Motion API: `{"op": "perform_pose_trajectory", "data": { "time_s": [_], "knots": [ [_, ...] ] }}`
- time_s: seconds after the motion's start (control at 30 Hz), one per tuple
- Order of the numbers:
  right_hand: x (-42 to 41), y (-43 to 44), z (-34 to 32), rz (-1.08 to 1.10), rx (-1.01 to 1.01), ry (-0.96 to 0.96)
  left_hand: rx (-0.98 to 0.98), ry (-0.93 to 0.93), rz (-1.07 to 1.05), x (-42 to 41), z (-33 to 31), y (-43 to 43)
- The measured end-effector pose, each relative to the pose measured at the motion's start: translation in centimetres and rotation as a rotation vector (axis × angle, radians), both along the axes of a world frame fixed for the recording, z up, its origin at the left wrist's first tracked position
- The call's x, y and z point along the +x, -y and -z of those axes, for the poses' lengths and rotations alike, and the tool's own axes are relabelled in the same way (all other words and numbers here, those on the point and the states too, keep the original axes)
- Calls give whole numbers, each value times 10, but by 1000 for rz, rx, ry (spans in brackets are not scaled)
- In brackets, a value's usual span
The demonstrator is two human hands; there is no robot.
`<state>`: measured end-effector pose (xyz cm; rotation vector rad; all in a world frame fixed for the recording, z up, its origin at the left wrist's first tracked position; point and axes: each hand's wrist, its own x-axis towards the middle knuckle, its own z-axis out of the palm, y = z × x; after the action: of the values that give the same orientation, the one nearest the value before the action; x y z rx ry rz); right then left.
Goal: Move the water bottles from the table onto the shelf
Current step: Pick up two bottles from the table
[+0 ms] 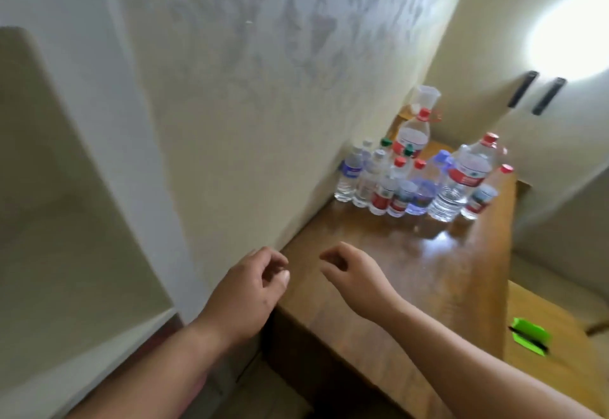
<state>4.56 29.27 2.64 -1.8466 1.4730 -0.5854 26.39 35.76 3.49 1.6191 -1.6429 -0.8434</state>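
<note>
Several clear water bottles [412,184] with red, green, blue and white caps stand bunched at the far end of the brown wooden table [379,270], against the wall. A large red-capped bottle [463,178] stands at the group's right side. My left hand [253,287] hovers at the table's near left corner, fingers loosely curled, holding nothing. My right hand [352,273] hovers over the near part of the tabletop, fingers also curled and empty. Both hands are well short of the bottles. The recessed shelf [66,221] is a pale niche in the wall at the left.
A clear measuring jug [426,97] stands behind the bottles. A green item with a black pen [530,336] lies on a lower wooden surface at the right. Cupboard doors with dark handles [537,92] are at the far right. The picture is motion-blurred.
</note>
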Motion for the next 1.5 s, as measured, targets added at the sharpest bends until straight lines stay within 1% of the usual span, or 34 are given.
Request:
{"op": "perform_pose_trajectory", "data": {
  "time_s": [0.1, 0.2, 0.4, 0.5, 0.6, 0.73, 0.83, 0.9, 0.97, 1.07, 1.2, 1.33, 1.4, 1.5],
  "knots": [
    [-52, 20, 31, 153, 87, -39, 96, 52, 19, -28, 17, 41],
    [-92, 42, 53, 244, 138, -46, 168, 90, 73, -66, 25, 85],
    [-159, 106, 101, 322, 300, -43, 332, 175, 130, -139, 48, 172],
    [-182, 154, 124, 360, 347, -61, 370, 224, 172, -170, 58, 218],
    [-198, 218, 123, 439, 241, -51, 366, 247, 180, -204, 61, 273],
    [-209, 305, 83, 556, 1, 47, 333, 228, 162, -246, 49, 331],
    [-207, 345, 66, 539, -36, 29, 264, 214, 174, -264, 37, 352],
    [-206, 361, 67, 527, -44, 6, 220, 196, 166, -268, 31, 359],
    [-208, 373, 74, 562, -45, 1, 208, 175, 149, -267, 28, 362],
    [-212, 370, 79, 609, -34, 44, 224, 148, 110, -258, 30, 355],
    [-216, 324, 68, 541, -176, 109, 220, 124, 74, -241, 33, 334],
    [-201, 275, 10, 434, -367, 120, 157, 50, 96, -231, 28, 307],
    [-184, 254, -24, 343, -419, 114, 102, 7, 100, -227, 16, 293],
    [-141, 212, -63, 206, -459, 146, 17, -141, 106, -203, -9, 258]
  ]
}}
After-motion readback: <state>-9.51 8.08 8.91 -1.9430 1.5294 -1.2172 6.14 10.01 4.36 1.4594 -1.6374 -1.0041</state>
